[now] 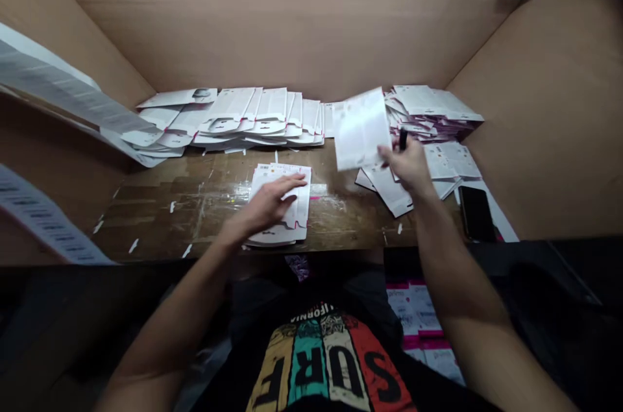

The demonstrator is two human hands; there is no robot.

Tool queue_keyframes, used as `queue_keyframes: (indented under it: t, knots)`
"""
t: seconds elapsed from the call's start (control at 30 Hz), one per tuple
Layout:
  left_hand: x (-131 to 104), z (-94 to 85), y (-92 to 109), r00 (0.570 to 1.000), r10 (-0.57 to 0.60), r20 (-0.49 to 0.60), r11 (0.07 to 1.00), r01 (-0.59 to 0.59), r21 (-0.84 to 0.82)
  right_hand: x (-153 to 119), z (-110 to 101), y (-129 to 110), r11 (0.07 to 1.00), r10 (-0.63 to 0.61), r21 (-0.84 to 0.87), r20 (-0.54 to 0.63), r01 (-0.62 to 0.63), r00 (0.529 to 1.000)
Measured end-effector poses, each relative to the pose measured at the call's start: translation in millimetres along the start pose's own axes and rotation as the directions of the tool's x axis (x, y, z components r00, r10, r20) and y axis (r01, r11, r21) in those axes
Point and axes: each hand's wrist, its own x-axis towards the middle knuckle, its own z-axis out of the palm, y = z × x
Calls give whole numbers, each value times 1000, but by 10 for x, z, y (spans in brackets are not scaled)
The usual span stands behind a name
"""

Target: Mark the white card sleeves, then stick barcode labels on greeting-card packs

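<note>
- Left of the left fingers (pixel 292 182): open tabletop (pixel 204 204).
- Beyond them: packet row (pixel 265 107) blocks.
- Between them and the right fingers (pixel 386 154): open lane, raised packet (pixel 360 126) at its far right.
- Right of the right fingers: phone (pixel 476 212).

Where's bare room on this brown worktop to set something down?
Left of the flat white packets under the left hand, the worktop is mostly bare, bar small white scraps; a smaller patch borders the packets' right. Crowded: back white packet row, right-hand white packet pile.

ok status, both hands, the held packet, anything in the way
Left hand spread on stack of flat white packets. Right hand gripping one flat white rectangular packet plus small black object. Black rectangular phone off to the right, clear of both hands.
</note>
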Motion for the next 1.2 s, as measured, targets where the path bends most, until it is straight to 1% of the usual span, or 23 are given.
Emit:
queue_keyframes:
  t: [0.03, 0.07, 0.1, 0.13, 0.17, 0.2, 0.23, 0.27, 0.3, 0.33, 0.37, 0.4, 0.43, 0.53, 0.57, 0.67, 0.77, 0.87, 0.93, 1.07, 1.13, 1.2]
  knots:
    - [-69, -134, -148, 995, -6, 98, 997, -1, 74, 225, -51, -60, 1000, -23, -15, -66, 22, 998]
    - [-145, -219, -275, 984, -43, 174, 987, 15, 161, 373, -82, -99, 999, -37, -14, -120, 36, 992]
    - [-216, -250, -366, 971, -87, 224, 971, 33, 238, 431, -88, -116, 998, -46, 26, -141, 50, 989]
    - [-273, -224, -413, 961, -124, 248, 952, 44, 304, 397, -71, -111, 995, -43, 84, -143, 55, 989]
    - [-304, -147, -413, 958, -147, 246, 934, 53, 353, 281, -34, -83, 987, -17, 156, -106, 33, 994]
    - [-305, -31, -371, 962, -152, 228, 922, 54, 384, 99, 18, -34, 973, 32, 230, -29, -25, 999]
    - [-272, 112, -295, 969, -140, 204, 916, 48, 399, -124, 77, 34, 950, 96, 289, 73, -113, 993]
    - [-211, 267, -196, 977, -117, 179, 915, 36, 401, -363, 135, 118, 920, 174, 316, 198, -231, 965]
    - [-128, 419, -87, 983, -93, 160, 918, 22, 396, -596, 185, 212, 885, 243, 316, 313, -342, 918]
    - [-34, 560, 20, 986, -68, 151, 923, 5, 384, -805, 222, 311, 852, 287, 308, 403, -424, 869]
    - [62, 683, 116, 988, -45, 149, 930, -13, 369, -976, 243, 410, 829, 310, 298, 460, -474, 832]
    - [149, 786, 195, 988, -25, 151, 935, -30, 353, -1106, 248, 504, 824, 317, 288, 479, -488, 819]
    - [224, 866, 252, 988, -8, 153, 940, -44, 337, -1196, 238, 588, 833, 320, 274, 470, -481, 822]
    - [348, 1002, 311, 989, 23, 146, 956, -64, 287, -1299, 165, 761, 868, 334, 224, 397, -443, 855]
    - [360, 1020, 307, 990, 26, 140, 960, -64, 271, -1305, 143, 790, 873, 339, 211, 388, -440, 857]
    - [351, 1037, 287, 991, 26, 129, 967, -58, 249, -1321, 128, 816, 881, 325, 195, 412, -431, 851]
    - [334, 1041, 290, 991, 22, 129, 965, -54, 256, -1361, 178, 796, 882, 322, 200, 407, -427, 855]
    - [334, 1056, 300, 992, 11, 126, 967, -43, 250, -1409, 243, 769, 857, 363, 224, 376, -463, 853]
    - [335, 1067, 300, 992, 8, 123, 970, -37, 238, -1431, 277, 756, 845, 380, 230, 377, -483, 845]
    - [330, 1076, 294, 993, 11, 121, 968, -41, 249, -1413, 284, 764, 852, 361, 205, 436, -481, 824]
    - [328, 1075, 296, 993, 11, 117, 964, -41, 262, -1369, 245, 786, 847, 351, 197, 489, -493, 799]
    - [329, 1072, 303, 994, 11, 113, 962, -42, 271, -1316, 188, 802, 846, 324, 222, 507, -485, 799]
